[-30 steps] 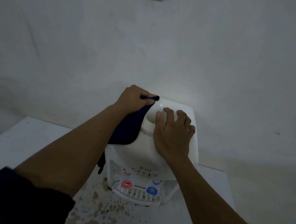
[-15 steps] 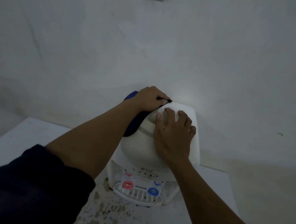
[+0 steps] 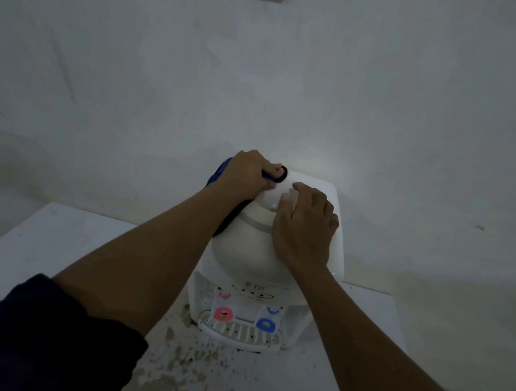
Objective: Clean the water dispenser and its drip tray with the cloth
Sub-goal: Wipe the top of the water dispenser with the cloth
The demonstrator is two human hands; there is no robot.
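Curled fingers of the left hand [image 3: 247, 173] grip a dark blue cloth [image 3: 218, 174], pressing it against the upper rear left of a white water dispenser [image 3: 247, 252]. The right hand [image 3: 304, 225] lies flat on the dispenser's rounded top, fingers relaxed and slightly spread, holding nothing. Below, a red tap [image 3: 224, 313] and a blue tap [image 3: 265, 324] sit above the slotted drip tray [image 3: 236, 334]. The dispenser stands on a stained white table [image 3: 51, 237] against a pale wall [image 3: 257, 89].
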